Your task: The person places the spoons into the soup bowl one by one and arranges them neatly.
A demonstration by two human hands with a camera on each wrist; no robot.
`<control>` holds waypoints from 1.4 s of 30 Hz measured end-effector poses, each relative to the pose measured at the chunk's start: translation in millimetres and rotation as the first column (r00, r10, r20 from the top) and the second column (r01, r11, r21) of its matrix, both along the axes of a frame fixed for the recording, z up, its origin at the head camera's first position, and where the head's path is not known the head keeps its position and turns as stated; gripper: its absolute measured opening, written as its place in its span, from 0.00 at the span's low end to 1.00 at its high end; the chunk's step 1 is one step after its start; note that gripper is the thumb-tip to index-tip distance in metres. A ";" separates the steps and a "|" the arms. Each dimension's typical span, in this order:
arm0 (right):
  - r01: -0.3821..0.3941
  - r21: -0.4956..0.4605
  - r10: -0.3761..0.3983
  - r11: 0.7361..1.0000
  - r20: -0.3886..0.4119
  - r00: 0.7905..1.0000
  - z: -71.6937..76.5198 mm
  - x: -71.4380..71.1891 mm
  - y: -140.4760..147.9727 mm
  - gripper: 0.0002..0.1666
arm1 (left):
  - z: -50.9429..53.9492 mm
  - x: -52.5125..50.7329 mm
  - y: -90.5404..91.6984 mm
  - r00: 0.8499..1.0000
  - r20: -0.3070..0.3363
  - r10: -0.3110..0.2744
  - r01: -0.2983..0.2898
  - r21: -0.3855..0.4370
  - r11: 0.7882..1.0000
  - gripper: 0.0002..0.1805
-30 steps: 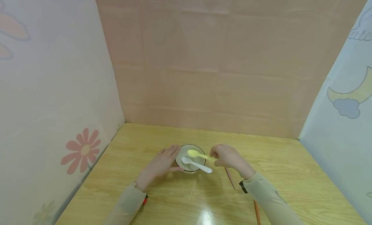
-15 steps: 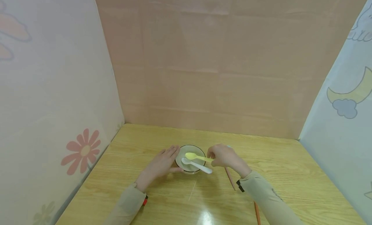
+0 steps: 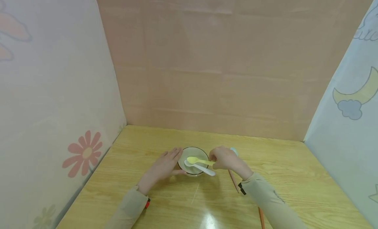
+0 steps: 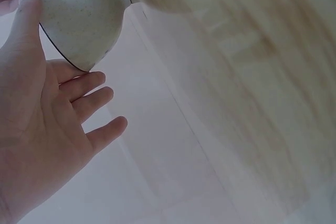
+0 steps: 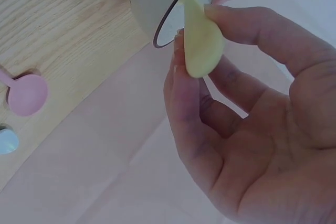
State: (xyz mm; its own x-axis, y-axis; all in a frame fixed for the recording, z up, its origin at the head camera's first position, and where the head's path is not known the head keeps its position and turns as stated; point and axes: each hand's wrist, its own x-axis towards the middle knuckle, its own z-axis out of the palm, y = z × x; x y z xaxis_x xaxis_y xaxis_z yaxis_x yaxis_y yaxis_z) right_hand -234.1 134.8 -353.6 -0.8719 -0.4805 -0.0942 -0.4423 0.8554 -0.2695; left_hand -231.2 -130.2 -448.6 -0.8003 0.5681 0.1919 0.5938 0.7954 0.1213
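A pale bowl with a dark rim point(image 3: 193, 152) point(image 4: 81, 11) stands on the wooden table. My left hand point(image 3: 163, 166) point(image 4: 50, 114) touches its left side, fingers extended and thumb at the front edge. Between thumb and fingertips my right hand point(image 3: 228, 159) point(image 5: 252, 119) pinches the handle end of a yellow spoon point(image 3: 193, 160) point(image 5: 202, 48), whose head is over the bowl. A white spoon point(image 3: 203, 170) lies in the bowl, its handle sticking out over the front right rim. In the head view the yellow spoon's head overlaps the white one's.
Right of the bowl a thin pink handle point(image 3: 233, 181) lies on the table point(image 3: 295, 176), and a light-blue rounded end point(image 3: 234, 150) shows behind my right hand. A pink spoon head point(image 5: 28, 95) appears in the right wrist view. An orange handle point(image 3: 261, 217) lies beside my right forearm.
My right hand has moved slightly left with the yellow spoon, bringing its head down and left towards the white spoon's. The light-blue end has come into view. My left hand has stayed still.
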 end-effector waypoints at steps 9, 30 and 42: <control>-0.024 -0.026 0.025 0.999 0.008 1.000 2.0 -0.1 -4.0 0.12 | -0.8 0.2 -0.1 1.000 0.000 0.001 -0.001 0.003 1.000 0.52; -0.020 -0.043 0.022 0.999 0.056 0.998 0.5 3.2 -11.2 0.12 | -0.8 1.3 1.1 1.000 0.008 0.005 -0.005 0.009 1.000 0.52; -0.043 -0.054 0.045 0.998 0.026 0.999 3.0 2.7 -5.7 0.11 | -0.9 1.2 1.8 1.000 0.013 0.010 -0.010 0.000 1.000 0.52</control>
State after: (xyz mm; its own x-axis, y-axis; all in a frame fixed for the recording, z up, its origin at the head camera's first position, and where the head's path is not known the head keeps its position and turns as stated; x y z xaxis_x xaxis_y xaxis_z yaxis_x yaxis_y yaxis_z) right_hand -231.5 129.1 -350.7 -0.8473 -0.5232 -0.0910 -0.4708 0.8193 -0.3272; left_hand -230.0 -128.4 -449.4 -0.8081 0.5604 0.1815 0.5845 0.8011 0.1285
